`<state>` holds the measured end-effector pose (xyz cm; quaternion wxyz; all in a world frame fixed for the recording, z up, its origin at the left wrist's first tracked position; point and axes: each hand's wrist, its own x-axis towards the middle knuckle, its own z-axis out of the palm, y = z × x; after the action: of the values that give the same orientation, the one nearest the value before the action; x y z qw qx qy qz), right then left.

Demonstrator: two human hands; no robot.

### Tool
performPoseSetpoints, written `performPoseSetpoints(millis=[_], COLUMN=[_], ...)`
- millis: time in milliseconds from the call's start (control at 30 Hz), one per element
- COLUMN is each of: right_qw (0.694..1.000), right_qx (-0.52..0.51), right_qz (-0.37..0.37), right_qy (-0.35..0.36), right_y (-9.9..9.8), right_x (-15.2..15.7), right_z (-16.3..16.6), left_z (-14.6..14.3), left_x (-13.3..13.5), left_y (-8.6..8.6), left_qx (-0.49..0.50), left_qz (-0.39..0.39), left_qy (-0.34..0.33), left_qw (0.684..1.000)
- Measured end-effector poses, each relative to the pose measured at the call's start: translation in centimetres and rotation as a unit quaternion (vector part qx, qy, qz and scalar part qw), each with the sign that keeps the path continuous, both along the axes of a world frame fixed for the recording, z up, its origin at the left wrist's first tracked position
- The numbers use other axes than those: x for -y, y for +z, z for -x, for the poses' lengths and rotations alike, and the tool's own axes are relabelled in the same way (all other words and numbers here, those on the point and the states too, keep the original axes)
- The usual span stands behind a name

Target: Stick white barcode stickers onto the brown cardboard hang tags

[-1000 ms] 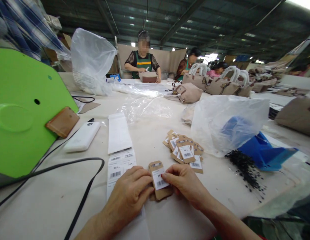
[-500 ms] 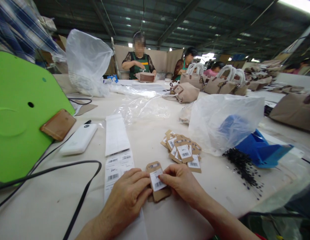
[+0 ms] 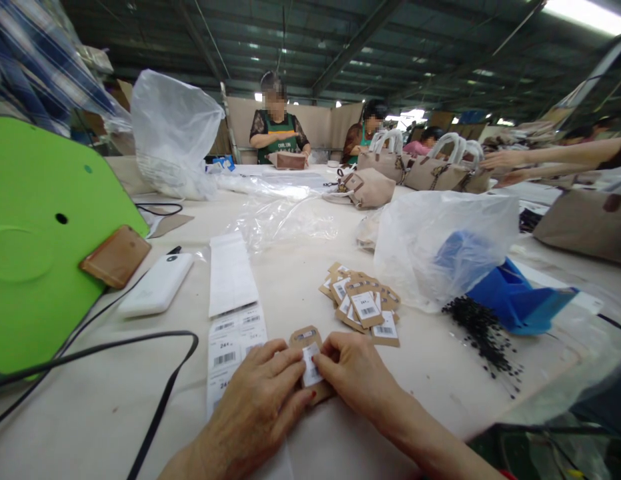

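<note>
**Pressing the barcode sticker square onto the tag**

Start at 9 o'clock of your work: the white backing strip of printed barcode labels (image 3: 229, 347) lies flat on the table, and your left hand (image 3: 260, 407) rests partly on its near end. That hand is curled, fingertips pinning the left edge of the small brown cardboard hang tag (image 3: 306, 337). Keep that pressure even, so the tag cannot swivel.

At the centre, the white barcode sticker (image 3: 310, 365) sits on the tag, pinched between both sets of fingers. I judge it only part-seated; smooth it outward from the middle.

Your right hand (image 3: 357, 380) grips the tag's right edge, thumb and forefinger closed on the sticker. Roll the thumb rather than drag it, or the corner may lift.

At 1 o'clock, the heap of finished brown tags (image 3: 363, 303) lies near; farther right, at 2 o'clock, the loose black fasteners (image 3: 483, 333) lie well apart.
</note>
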<state>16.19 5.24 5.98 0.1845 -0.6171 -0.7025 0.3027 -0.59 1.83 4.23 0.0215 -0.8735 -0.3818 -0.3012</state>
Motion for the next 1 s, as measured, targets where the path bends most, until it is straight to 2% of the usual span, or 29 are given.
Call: performPoseSetpoints(millis=[333,500,600,700,800,867,900,1000], right_qw=[0.988,0.98,0.968,0.926,0.904,0.913,0.93,0.982], right_qx=[0.141,0.164,0.13,0.088,0.09,0.071,0.052,0.0], right_qz=[-0.058,-0.11,-0.181,-0.296,-0.363,-0.357,-0.327,-0.18], right_qy=[0.012,0.009,0.115,0.217,0.206,0.184,0.161,0.053], right_y=[1.3,0.8,-0.5,-2.0,-2.9,-2.9,-2.6,-1.5], right_x=[0.2,0.6,1.5,2.7,3.3,3.2,3.0,1.7], right_z=[0.2,-0.7,-0.9,-1.4,-2.6,-3.4,-3.6,-2.9], left_z=[-0.1,-0.1,-0.1,-0.1,0.0,0.0,0.0,-0.1], left_x=[0.4,0.4,0.6,0.7,0.8,0.7,0.7,0.6], left_y=[0.1,0.1,-0.1,-0.2,-0.2,-0.1,0.0,0.1], left_qx=[0.024,0.02,0.009,-0.004,-0.002,0.001,0.003,0.006], left_qz=[0.018,0.022,0.043,0.052,0.044,0.04,0.042,0.047], left_qy=[0.009,0.008,0.011,0.023,0.028,0.025,0.024,0.023], left_qw=[0.999,1.0,0.999,0.998,0.999,0.999,0.999,0.999])
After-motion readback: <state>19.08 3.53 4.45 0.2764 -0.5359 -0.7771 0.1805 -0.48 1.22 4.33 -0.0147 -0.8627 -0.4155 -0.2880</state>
